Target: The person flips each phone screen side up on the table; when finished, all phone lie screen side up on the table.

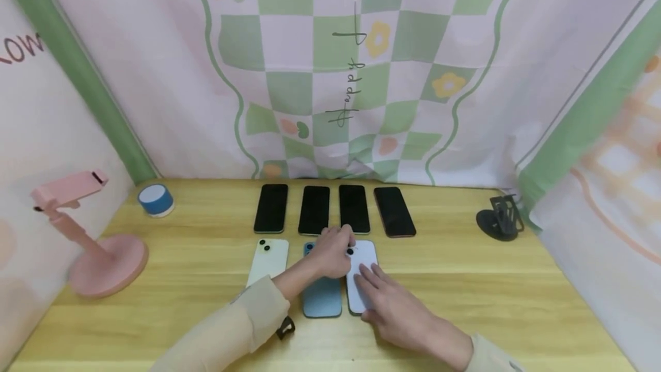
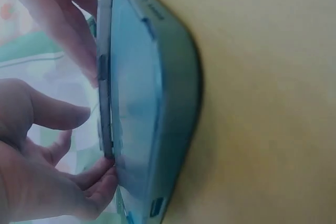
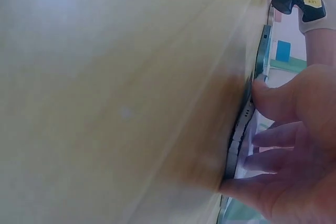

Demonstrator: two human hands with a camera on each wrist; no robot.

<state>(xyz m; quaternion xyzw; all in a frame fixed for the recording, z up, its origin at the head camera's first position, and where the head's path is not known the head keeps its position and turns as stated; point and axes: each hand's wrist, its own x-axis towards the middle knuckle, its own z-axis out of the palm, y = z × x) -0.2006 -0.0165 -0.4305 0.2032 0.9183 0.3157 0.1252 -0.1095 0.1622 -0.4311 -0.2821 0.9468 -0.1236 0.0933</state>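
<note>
My right hand (image 1: 395, 309) holds the lower end of a pale lavender phone (image 1: 365, 254) that lies camera side up on the table. In the right wrist view the thumb is at the phone's near corner, another finger at its far edge. My left hand (image 1: 330, 254) reaches over a blue phone (image 1: 322, 300) to the top end of the lavender phone. Its fingertips touch that end in the left wrist view, the thumb standing apart above the back. The blue phone's camera end is partly covered by the left hand.
A pale yellow-green phone (image 1: 269, 260) lies left of the blue one. Behind them, several dark-screened phones (image 1: 271, 208) form a row. A pink stand (image 1: 105, 266) and blue-white round object (image 1: 155, 200) are at left; a black stand (image 1: 500, 220) is at right.
</note>
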